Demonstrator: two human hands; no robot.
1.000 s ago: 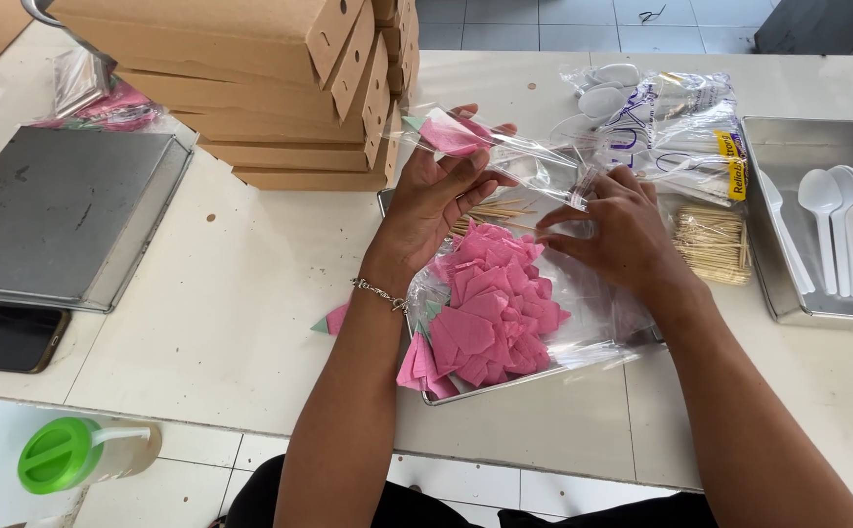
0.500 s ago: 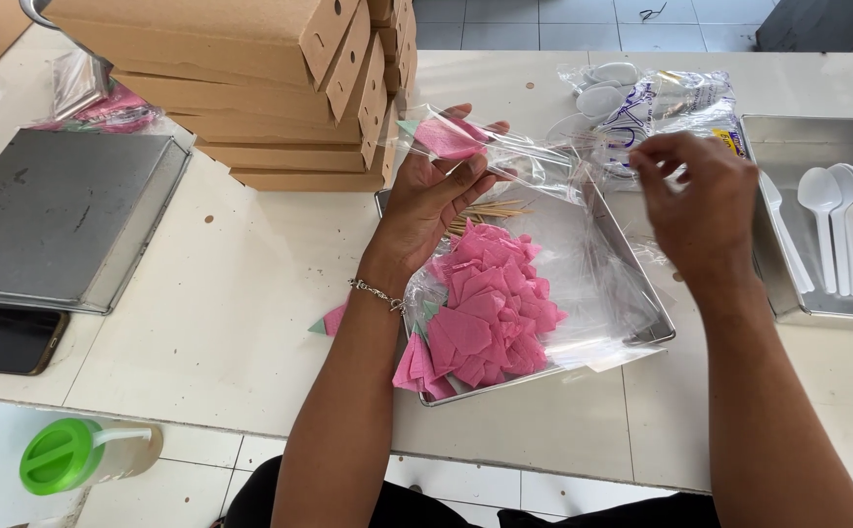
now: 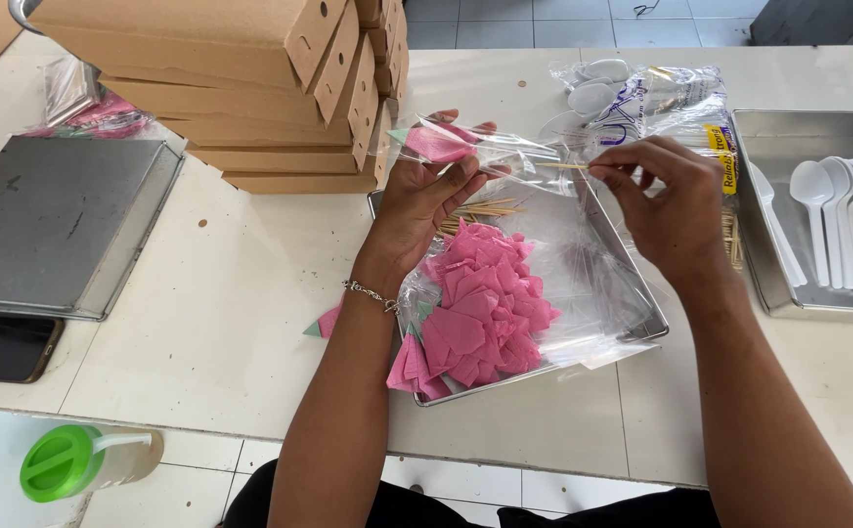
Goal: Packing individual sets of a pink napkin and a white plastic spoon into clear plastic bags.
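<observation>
Small clear bag (image 3: pixel 475 147) with a pink napkin sits pinched in the left hand (image 3: pixel 426 200) above the tray (image 3: pixel 641 328); the right hand (image 3: pixel 666 196), back from the toothpick pile, now brings a toothpick (image 3: pixel 561 166) gripped in its fingers to the bag's mouth

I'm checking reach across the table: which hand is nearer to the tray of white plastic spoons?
Right. The right hand pinches a toothpick just left of the spoon tray. The left hand holds a small clear bag farther left, beside the cardboard boxes.
</observation>
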